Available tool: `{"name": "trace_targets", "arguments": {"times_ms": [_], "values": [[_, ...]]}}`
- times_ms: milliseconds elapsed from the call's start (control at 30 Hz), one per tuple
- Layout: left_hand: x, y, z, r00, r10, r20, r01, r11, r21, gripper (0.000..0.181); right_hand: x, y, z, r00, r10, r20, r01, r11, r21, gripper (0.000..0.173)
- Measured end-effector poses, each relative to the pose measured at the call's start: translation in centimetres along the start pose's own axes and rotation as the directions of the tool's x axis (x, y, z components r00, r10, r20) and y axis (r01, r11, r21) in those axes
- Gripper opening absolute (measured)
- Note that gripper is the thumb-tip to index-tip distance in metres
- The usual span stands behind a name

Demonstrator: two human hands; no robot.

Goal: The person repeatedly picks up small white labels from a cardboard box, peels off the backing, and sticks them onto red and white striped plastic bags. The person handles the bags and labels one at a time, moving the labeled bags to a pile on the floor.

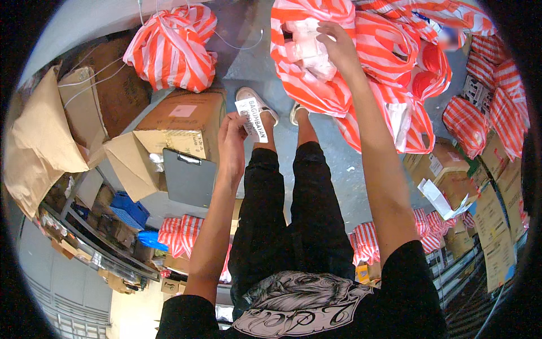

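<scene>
My left hand (233, 135) holds a small white printed paper label (253, 120) between thumb and fingers, above my left shoe. At the upper right my right hand (336, 44) reaches over an open red-and-white striped plastic bag (313, 95), its fingers slightly bent at the whitish wrapped packages (309, 48) inside. Whether the fingertips touch a package is hard to tell, but nothing is seen gripped. More striped bags (383, 46) lie against this one on the right, one with red round items (432, 57) showing through.
A tied striped bag (173, 51) stands at the upper left beside a cardboard box (186, 114). A grey clipboard (190, 178) leans on an open carton. Thin white cables (237, 46) trail over the floor. Cartons (449, 169) and striped bundles (465, 127) are at the right.
</scene>
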State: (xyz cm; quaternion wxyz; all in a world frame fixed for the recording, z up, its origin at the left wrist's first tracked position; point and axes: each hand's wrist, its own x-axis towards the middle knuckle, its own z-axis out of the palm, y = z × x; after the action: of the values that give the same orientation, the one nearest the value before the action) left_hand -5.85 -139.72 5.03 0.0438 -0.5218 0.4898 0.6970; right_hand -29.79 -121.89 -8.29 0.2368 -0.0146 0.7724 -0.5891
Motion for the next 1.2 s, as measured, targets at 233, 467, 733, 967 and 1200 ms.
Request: {"name": "trace_targets", "arguments": {"times_ms": [233, 467, 733, 967, 1200], "values": [[0.8, -2.8, 0.1, 0.994, -0.027, 0.105, 0.027, 1.000, -0.003, 0.011, -1.7, 6.0, 1.5, 0.995, 0.024, 0.097, 0.018, 0.914, -0.404, 0.037], [0.7, -5.5, 0.0, 0.990, -0.113, 0.085, 0.108, 0.992, 0.064, 0.016, 0.4, 10.2, 7.1, 0.956, -0.054, 0.289, 0.281, 0.460, -0.842, 0.067], [-0.1, -7.5, 2.3, 0.983, -0.174, 0.057, 0.177, 0.983, -0.057, 0.006, -2.4, 12.2, 3.1, 0.924, -0.045, 0.380, 0.378, 0.262, -0.888, 0.056], [-0.4, -8.3, 3.7, 0.984, -0.174, 0.026, 0.175, 0.982, -0.064, 0.006, -4.1, 11.8, -0.5, 0.910, 0.231, 0.344, 0.295, 0.222, -0.929, 0.063], [-0.4, -8.5, 2.1, 0.988, -0.155, 0.025, 0.157, 0.985, -0.074, 0.006, -3.4, 13.2, -3.6, 0.990, 0.100, 0.101, 0.042, 0.477, -0.878, 0.068]]}}
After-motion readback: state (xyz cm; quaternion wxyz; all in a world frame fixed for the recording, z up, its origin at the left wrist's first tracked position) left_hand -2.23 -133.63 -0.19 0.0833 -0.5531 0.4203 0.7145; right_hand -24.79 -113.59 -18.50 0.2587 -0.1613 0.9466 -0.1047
